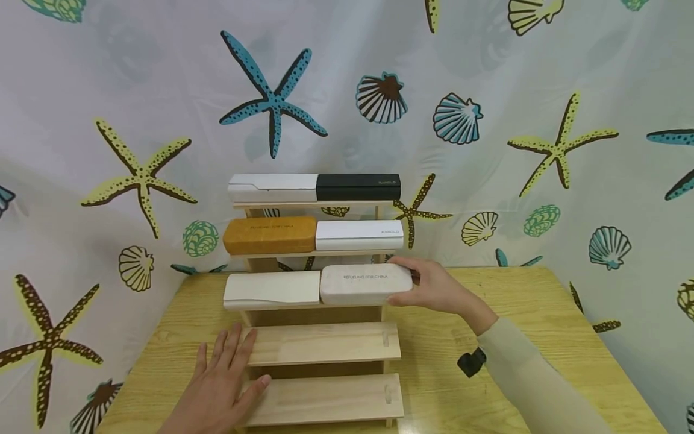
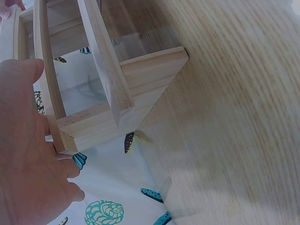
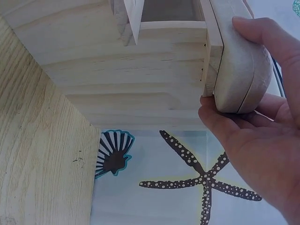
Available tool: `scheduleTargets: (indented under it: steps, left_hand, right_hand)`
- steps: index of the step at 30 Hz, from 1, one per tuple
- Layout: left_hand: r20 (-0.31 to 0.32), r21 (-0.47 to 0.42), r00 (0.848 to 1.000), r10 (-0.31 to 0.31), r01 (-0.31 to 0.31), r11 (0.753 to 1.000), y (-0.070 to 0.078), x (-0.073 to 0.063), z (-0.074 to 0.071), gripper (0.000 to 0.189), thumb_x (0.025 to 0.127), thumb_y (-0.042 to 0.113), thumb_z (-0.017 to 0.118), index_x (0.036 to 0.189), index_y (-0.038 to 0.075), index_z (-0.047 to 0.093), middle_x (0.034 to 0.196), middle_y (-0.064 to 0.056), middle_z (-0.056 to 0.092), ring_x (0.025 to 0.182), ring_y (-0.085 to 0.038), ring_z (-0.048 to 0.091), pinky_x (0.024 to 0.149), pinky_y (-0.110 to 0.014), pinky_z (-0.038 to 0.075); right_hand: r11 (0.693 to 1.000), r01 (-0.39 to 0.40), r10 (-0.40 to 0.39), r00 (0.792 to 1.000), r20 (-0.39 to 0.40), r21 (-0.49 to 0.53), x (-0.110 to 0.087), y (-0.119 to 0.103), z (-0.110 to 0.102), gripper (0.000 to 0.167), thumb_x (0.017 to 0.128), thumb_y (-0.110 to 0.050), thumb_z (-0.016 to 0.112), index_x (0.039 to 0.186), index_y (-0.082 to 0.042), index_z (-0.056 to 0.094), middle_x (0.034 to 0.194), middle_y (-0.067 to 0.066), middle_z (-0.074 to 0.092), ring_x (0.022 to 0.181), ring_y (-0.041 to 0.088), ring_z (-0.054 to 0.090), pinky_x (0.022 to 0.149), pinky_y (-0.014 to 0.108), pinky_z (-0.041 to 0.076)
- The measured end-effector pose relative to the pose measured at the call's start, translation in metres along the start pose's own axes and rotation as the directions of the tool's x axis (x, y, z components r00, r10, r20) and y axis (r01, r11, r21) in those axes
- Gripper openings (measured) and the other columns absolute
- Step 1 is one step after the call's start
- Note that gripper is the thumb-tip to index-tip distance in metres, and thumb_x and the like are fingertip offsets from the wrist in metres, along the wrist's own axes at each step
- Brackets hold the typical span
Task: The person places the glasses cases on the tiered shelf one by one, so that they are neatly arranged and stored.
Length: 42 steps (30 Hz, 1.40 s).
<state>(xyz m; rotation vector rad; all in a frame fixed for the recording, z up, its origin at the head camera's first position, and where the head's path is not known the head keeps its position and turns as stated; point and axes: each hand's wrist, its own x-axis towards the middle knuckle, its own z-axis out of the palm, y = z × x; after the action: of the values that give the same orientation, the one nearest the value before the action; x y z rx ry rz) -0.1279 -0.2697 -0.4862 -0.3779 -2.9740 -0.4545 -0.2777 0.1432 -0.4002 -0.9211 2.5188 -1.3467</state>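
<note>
My right hand (image 1: 434, 286) grips the right end of a whitish glasses case (image 1: 365, 286) marked "REFUELING FOR CHINA". The case lies on the third tier of a stepped wooden stand (image 1: 320, 343). In the right wrist view the thumb is on the front of the case (image 3: 239, 61), with the fingers around its end and right at the shelf edge. My left hand (image 1: 219, 380) rests at the left ends of the two lower steps, fingers fairly straight. The left wrist view shows the thumb against a slat (image 2: 49, 89). A cream case (image 1: 271, 288) sits left of the whitish one.
The second tier bears an orange-brown case (image 1: 269, 235) and a white case (image 1: 359, 235). On the top tier sit a white case (image 1: 273, 188) and a black case (image 1: 358, 188). The stand is on a wood-grain table (image 1: 466, 386) before a curtain (image 1: 347, 144) patterned with sea stars and shells.
</note>
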Motion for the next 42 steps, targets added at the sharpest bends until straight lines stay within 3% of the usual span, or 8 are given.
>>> scheduleTargets:
  steps: [10, 21, 42]
  left_hand:
    - [0.003, 0.010, 1.000, 0.001, -0.001, 1.000, 0.0009, -0.0004, 0.0006, 0.086, 0.105, 0.055, 0.057, 0.170, 0.013, 0.020, 0.173, -0.029, 0.018, 0.156, -0.059, 0.019, 0.114, -0.084, 0.016]
    - [0.022, -0.005, 1.000, -0.009, 0.009, 1.000, 0.0021, -0.0003, -0.0014, 0.088, 0.105, 0.059, 0.055, 0.171, 0.014, 0.018, 0.174, -0.028, 0.013, 0.157, -0.058, 0.016, 0.116, -0.084, 0.013]
    - [0.015, 0.009, 1.000, 0.008, -0.008, 1.000, 0.0007, -0.0001, -0.0015, 0.087, 0.105, 0.055, 0.058, 0.170, 0.012, 0.020, 0.173, -0.031, 0.017, 0.155, -0.060, 0.020, 0.113, -0.085, 0.017]
  right_hand:
    - [1.000, -0.011, 0.011, 1.000, -0.004, -0.016, 0.0002, -0.0013, 0.0005, 0.070, 0.084, -0.021, 0.088, 0.146, -0.005, 0.060, 0.126, 0.013, 0.068, 0.102, 0.019, 0.063, 0.087, 0.028, 0.055]
    - [1.000, -0.005, 0.005, 1.000, 0.001, 0.003, -0.0007, -0.0034, 0.0010, 0.070, 0.086, -0.021, 0.087, 0.147, -0.004, 0.059, 0.130, 0.014, 0.066, 0.105, 0.021, 0.063, 0.089, 0.028, 0.056]
    - [0.999, -0.009, 0.008, 1.000, 0.012, 0.047, -0.0011, -0.0019, 0.0038, 0.076, 0.087, -0.019, 0.087, 0.153, -0.001, 0.052, 0.132, 0.017, 0.063, 0.105, 0.021, 0.064, 0.087, 0.029, 0.057]
